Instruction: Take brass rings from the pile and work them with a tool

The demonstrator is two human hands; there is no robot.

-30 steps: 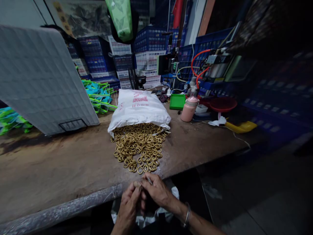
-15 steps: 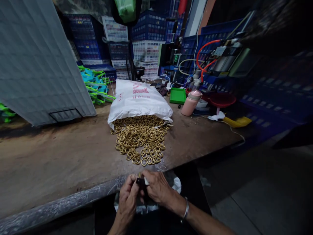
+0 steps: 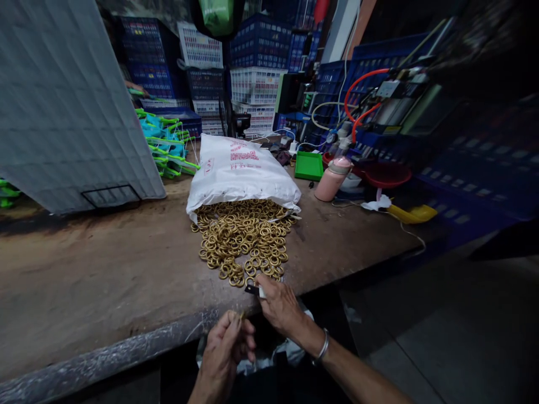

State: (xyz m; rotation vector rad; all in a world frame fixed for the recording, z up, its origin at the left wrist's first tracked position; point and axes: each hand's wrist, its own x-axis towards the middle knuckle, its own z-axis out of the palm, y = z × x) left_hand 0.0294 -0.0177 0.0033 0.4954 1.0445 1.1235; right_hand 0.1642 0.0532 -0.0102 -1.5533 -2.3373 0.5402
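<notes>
A heap of gold metal rings (image 3: 244, 238) spills from an open white sack (image 3: 240, 168) onto the brown workbench (image 3: 105, 280). My right hand (image 3: 280, 306) reaches to the near edge of the heap, its fingers pinched on a small dark tool with a pale tip (image 3: 254, 290). My left hand (image 3: 225, 350) stays below the bench edge, fingers closed on a small gold piece that looks like a ring. A white plastic bag (image 3: 273, 356) lies beneath both hands.
A large grey quilted panel (image 3: 63, 106) leans at the left. Green and blue hangers (image 3: 166, 148), a green tray (image 3: 308, 165), a pink bottle (image 3: 332, 179), a red bowl (image 3: 385, 174) and a yellow scoop (image 3: 412, 213) sit further back. Stacked crates and a hose-fitted machine (image 3: 379, 101) stand behind.
My hands were together at the bench edge; now they have parted. The right hand has moved up to the rings with the tool, the left has dropped slightly.
</notes>
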